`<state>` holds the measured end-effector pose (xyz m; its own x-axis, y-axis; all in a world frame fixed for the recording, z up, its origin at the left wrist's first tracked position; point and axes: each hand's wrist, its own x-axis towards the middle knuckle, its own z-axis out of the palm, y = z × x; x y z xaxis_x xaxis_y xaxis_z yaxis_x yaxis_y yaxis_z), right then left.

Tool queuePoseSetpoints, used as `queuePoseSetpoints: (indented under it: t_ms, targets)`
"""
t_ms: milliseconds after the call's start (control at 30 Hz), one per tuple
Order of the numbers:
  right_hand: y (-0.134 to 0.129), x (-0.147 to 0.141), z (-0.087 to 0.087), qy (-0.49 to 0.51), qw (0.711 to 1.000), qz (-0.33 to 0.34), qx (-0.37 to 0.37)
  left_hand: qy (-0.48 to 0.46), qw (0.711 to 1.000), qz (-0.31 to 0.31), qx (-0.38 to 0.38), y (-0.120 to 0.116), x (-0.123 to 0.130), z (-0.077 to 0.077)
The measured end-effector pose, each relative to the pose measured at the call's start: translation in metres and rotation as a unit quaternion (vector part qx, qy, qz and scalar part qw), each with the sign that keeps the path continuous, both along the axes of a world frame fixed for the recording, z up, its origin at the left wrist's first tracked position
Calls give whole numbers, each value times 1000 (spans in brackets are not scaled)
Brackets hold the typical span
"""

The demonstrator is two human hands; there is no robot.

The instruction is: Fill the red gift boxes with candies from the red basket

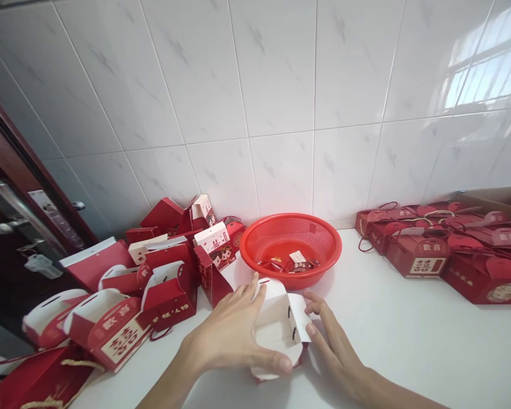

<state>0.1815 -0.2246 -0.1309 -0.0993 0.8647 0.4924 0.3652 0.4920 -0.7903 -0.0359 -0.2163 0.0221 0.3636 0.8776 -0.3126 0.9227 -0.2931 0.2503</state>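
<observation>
One dark door (8, 309) with a metal handle (9, 205) stands at the far left. Beside it, a group of open red boxes (174, 292) occupies the white table (409, 343); pale interiors are exposed, and some units carry cords and printed characters. A panel with printed figures (222, 253) rises at the right of this group.

The left hand (232, 324) is spread wide, thumb well apart from the fingers, and spans the opening of the white-lined box (276, 332). Its fingers lie along the far left side; its thumb extends across the near edge. The white-lined box rests on the table between both hands, flaps open. Just behind it stands a red perforated basket (298, 280) containing small wrapped packets (304, 264).

The right hand (334, 346) is at the right flap, thumb and fingers partly separated; whether the flap is pinched between them cannot be told from this angle.

At the right, closed red boxes (421, 255) stand closely grouped near the tiled wall (281, 85). Behind them, a cardboard carton (485, 201) is partly visible.
</observation>
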Motion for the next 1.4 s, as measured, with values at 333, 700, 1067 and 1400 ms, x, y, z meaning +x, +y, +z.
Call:
queuePoseSetpoints:
  t_ms: [333,700,1067,1400]
  targets:
    - [9,10,5,23,999,1,22,-31,999,-17,12,0,-3,8]
    - [99,16,94,-43,998,-3,45,-225,961,-14,159,65,-1,11]
    - [165,21,111,-285,923,48,-254,-24,998,-51,-5,161,28,-14]
    - [165,13,115,-417,855,72,-300,91,990,-10,-108,176,40,-26]
